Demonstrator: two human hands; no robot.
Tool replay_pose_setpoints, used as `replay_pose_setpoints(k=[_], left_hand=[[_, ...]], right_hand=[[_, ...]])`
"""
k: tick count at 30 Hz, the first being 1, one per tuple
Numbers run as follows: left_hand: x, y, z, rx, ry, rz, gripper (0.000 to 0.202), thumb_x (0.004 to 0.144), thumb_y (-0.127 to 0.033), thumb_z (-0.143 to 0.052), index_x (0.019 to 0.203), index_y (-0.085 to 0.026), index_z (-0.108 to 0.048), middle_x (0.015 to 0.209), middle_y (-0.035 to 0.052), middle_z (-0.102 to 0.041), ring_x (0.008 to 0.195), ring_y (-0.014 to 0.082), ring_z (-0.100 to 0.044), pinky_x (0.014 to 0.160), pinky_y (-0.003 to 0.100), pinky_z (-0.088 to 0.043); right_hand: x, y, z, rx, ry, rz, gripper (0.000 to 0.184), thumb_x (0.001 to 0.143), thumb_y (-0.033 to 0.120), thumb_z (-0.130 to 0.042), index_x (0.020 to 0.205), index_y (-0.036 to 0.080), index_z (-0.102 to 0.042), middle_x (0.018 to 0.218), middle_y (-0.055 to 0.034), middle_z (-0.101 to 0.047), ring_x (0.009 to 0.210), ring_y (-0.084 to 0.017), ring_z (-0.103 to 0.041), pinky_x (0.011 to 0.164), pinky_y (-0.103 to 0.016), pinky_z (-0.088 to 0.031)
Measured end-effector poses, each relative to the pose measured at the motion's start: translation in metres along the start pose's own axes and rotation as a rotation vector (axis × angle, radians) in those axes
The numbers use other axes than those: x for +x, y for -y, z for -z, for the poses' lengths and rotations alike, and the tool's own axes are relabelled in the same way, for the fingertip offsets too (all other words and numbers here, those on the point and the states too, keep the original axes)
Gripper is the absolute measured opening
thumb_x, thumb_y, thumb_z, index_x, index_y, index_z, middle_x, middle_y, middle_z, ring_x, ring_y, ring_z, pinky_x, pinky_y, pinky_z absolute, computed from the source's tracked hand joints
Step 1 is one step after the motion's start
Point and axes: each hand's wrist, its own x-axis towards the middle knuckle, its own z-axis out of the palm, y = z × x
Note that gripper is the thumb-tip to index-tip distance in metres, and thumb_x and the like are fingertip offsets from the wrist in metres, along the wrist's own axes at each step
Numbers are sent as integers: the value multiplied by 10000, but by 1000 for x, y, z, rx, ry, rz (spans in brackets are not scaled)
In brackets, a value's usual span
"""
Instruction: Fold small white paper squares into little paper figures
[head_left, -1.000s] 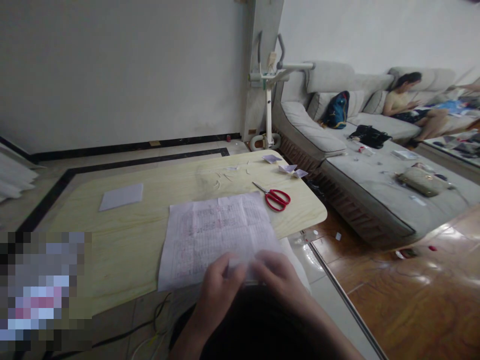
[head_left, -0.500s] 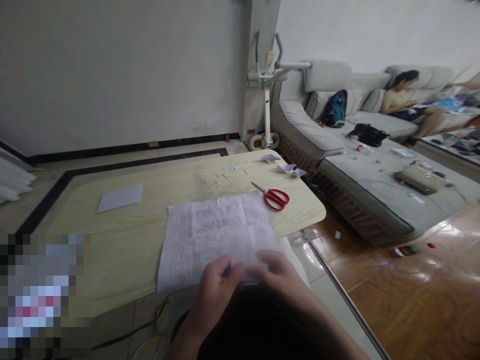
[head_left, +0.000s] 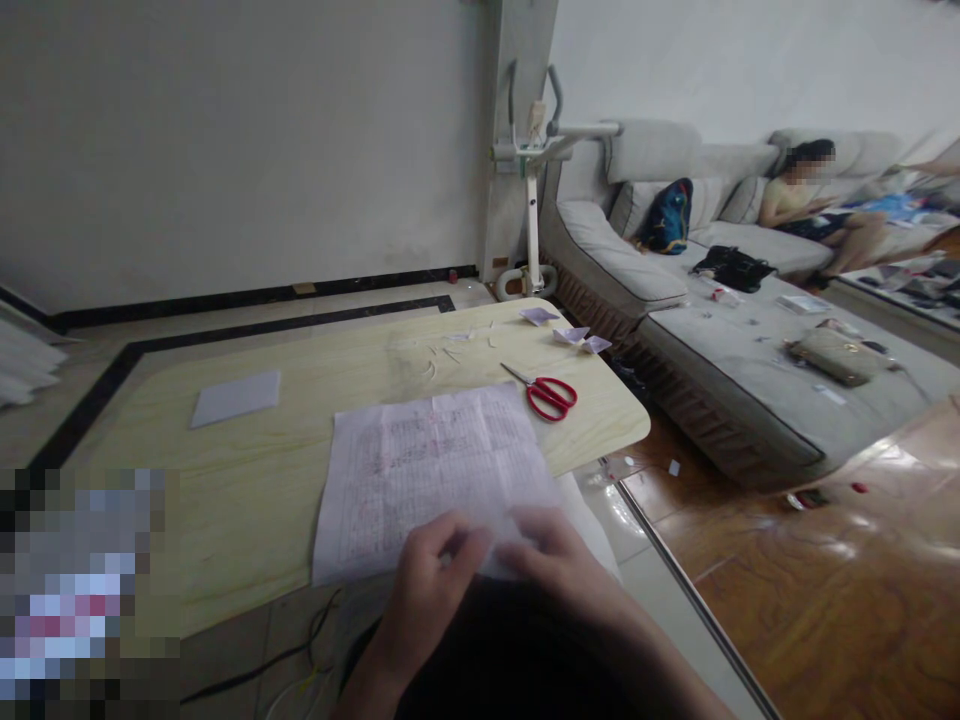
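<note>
A large creased sheet of paper [head_left: 427,470] covered in fine print lies on the pale wooden table [head_left: 285,470]. My left hand [head_left: 431,575] and my right hand [head_left: 559,560] meet at the sheet's near edge, fingers curled and pinching a small piece of paper [head_left: 487,540] between them. The hands are slightly smeared. Red-handled scissors [head_left: 551,393] lie to the right of the sheet, a short way beyond my right hand.
A small white sheet [head_left: 236,396] lies at the table's far left. Folded paper pieces [head_left: 574,335] and scraps sit at the far right corner. A grey sofa [head_left: 720,340] with bags stands to the right, where a person [head_left: 814,205] sits. Cables [head_left: 300,650] run under the table.
My hands stay at the sheet's near edge, fingers shifting slightly on the small piece. The view has drifted a little; nothing else moved.
</note>
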Motion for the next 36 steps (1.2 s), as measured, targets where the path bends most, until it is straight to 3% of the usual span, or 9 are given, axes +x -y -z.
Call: replay_pose_setpoints(k=[8, 14, 21, 27, 29, 32, 36], left_hand=[[2, 5, 0, 40, -14, -24, 342, 874, -379, -551, 583, -208, -495, 562, -45, -448, 576, 137, -470, 541, 218, -384], [0, 1, 1, 19, -11, -17, 325, 884, -372, -547, 607, -204, -523, 578, -40, -482, 591, 142, -493, 555, 222, -398], [0, 0, 0, -4, -11, -1, 333, 884, -380, -547, 604, -204, -515, 568, -45, -478, 578, 138, -516, 536, 214, -416], [-1, 0, -2, -76, -66, 39, 290, 873, -387, -558, 659, -197, -600, 593, -32, -576, 566, 147, -596, 505, 211, -468], [-1, 1, -3, -124, -106, 69, 274, 871, -395, -565, 699, -194, -634, 597, -27, -613, 541, 149, -619, 484, 212, -482], [-2, 2, -6, -176, -190, 104, 266, 872, -408, -580, 735, -188, -640, 573, -27, -626, 493, 148, -630, 459, 217, -492], [-3, 0, -8, -260, -235, 85, 271, 900, -413, -563, 767, -188, -632, 547, -27, -638, 489, 156, -651, 472, 229, -519]], right_hand=[[0, -1, -2, 15, 96, -16, 361, 863, 441, -641, 627, 170, -603, 601, 27, -532, 636, -148, -502, 578, -236, -410], [3, -1, 1, -31, 157, -4, 349, 852, 433, -631, 635, 171, -550, 614, 45, -432, 597, -115, -391, 530, -224, -320], [1, 1, 2, -62, 182, 46, 343, 890, 414, -593, 651, 170, -561, 626, 41, -444, 601, -119, -393, 554, -241, -327], [3, -6, -2, -33, 2, -30, 294, 826, 432, -687, 703, 173, -621, 677, 16, -557, 651, -148, -509, 576, -244, -406], [4, -8, -3, -1, -36, 37, 216, 801, 383, -716, 798, 179, -645, 762, -1, -612, 715, -169, -562, 627, -259, -453], [3, -8, -3, -27, -159, 272, 197, 783, 235, -720, 961, 205, -641, 919, -24, -647, 824, -184, -598, 739, -290, -496], [1, -5, -4, -99, -170, 540, 105, 834, 112, -627, 876, 209, -625, 869, -29, -644, 802, -175, -610, 737, -294, -502]])
